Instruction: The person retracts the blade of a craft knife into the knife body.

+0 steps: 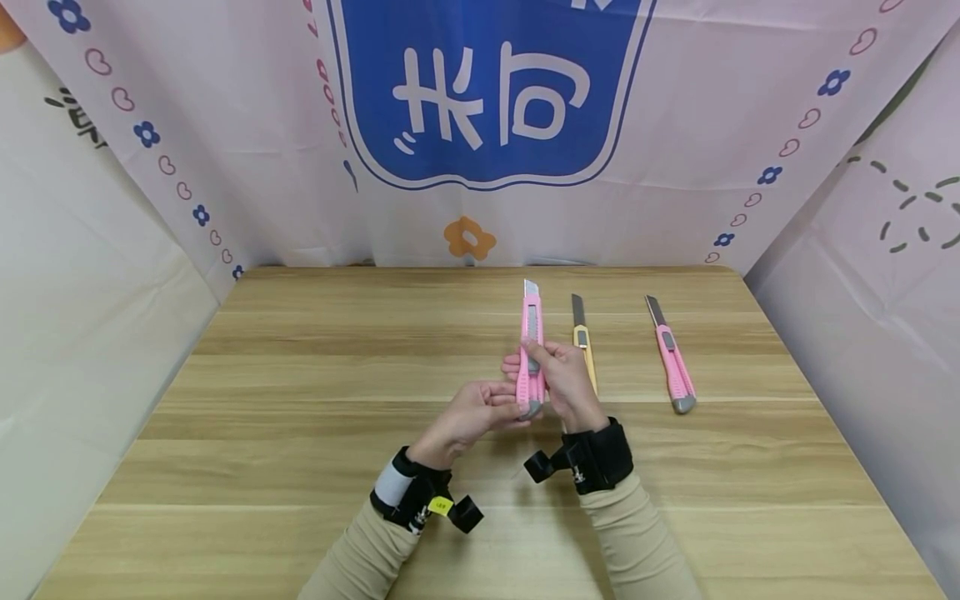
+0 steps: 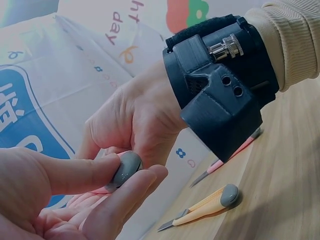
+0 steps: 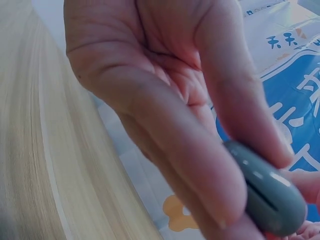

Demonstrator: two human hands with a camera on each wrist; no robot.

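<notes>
A: Where's the knife in hand?
B: Pink cutter [image 1: 532,325], just right of centre in the head view, upright, blade toward the top, short bit of blade out.
A: Fingers?
B: Left hand [image 1: 471,410] pinches the grey butt, thumb against fingers. Right hand [image 1: 572,383] holds the body higher up, thumb across the front, fingers behind. Thumb sits near the slider; can't quite tell if it's pressing it.
A: What else is around?
B: Yellow cutter [image 1: 584,337] just right of the pink one, blade out, lower end hidden by the right hand in the head view. Second pink cutter [image 1: 675,367] further right, blade out, grey butt toward the bottom. Both lie on the wood-grain table [image 1: 300,400].
</notes>
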